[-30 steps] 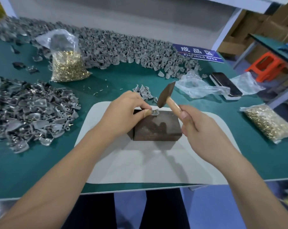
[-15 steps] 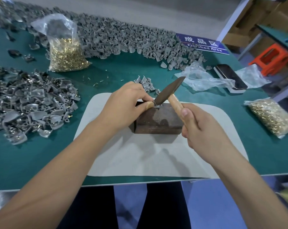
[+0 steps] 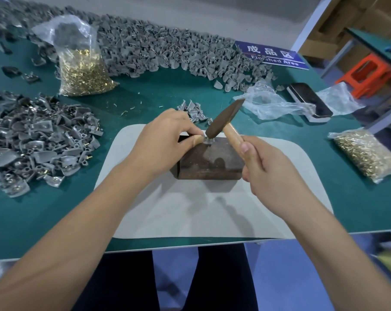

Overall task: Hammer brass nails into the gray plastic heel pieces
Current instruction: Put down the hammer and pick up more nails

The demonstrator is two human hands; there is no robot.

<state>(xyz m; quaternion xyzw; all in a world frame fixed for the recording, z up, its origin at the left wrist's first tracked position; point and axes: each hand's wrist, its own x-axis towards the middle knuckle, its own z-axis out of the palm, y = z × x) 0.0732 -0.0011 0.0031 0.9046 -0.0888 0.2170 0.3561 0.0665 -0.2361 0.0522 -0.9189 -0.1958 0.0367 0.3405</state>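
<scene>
A rusty metal block (image 3: 210,162) sits on a pale mat (image 3: 212,209). On its far top edge lies a small gray heel piece (image 3: 206,141), pinched in place by the thumb and fingers of my left hand (image 3: 165,140). My right hand (image 3: 266,171) grips the wooden handle of a hammer (image 3: 224,118). The hammer's dark head rests down on the heel piece. A few loose gray heel pieces (image 3: 193,110) lie just beyond the block. The nail itself is hidden under the hammer head.
A pile of nailed heel pieces (image 3: 33,140) lies at the left and a long heap of gray pieces (image 3: 158,52) along the back. Bags of brass nails stand at back left (image 3: 82,70) and right (image 3: 369,153). A phone (image 3: 309,99), crumpled plastic (image 3: 270,102) and a blue sign (image 3: 273,56) are at the right.
The hammer head came down from its raised position onto the heel piece. My left hand kept holding the piece on the block.
</scene>
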